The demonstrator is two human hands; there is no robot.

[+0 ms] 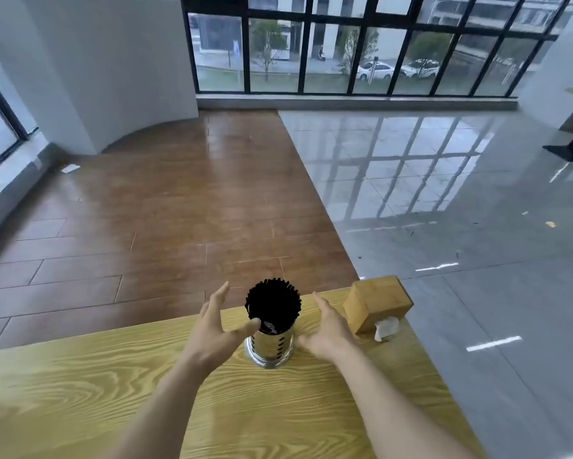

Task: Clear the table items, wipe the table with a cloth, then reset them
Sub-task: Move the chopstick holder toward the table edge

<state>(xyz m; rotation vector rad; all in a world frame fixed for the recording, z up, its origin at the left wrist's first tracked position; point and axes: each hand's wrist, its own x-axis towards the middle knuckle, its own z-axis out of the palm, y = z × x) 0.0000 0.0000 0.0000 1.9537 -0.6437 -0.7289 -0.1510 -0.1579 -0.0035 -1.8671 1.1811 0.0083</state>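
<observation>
A shiny metal holder (pixel 269 346) packed with black chopsticks (pixel 273 303) stands near the table's (pixel 80 376) far edge, a wooden tissue box (pixel 376 304) at its 2 o'clock. It is flanked by the left hand (pixel 214 329) and right hand (pixel 326 329), fingers spread, nothing gripped. It is judged top-heavy, rigid and slippery; the lower body should be clasped and kept upright.

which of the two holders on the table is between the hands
The metal chopstick holder, packed with dark chopsticks, stands between the open left hand and right hand. The wooden tissue box sits outside them, right of the right hand.
</observation>
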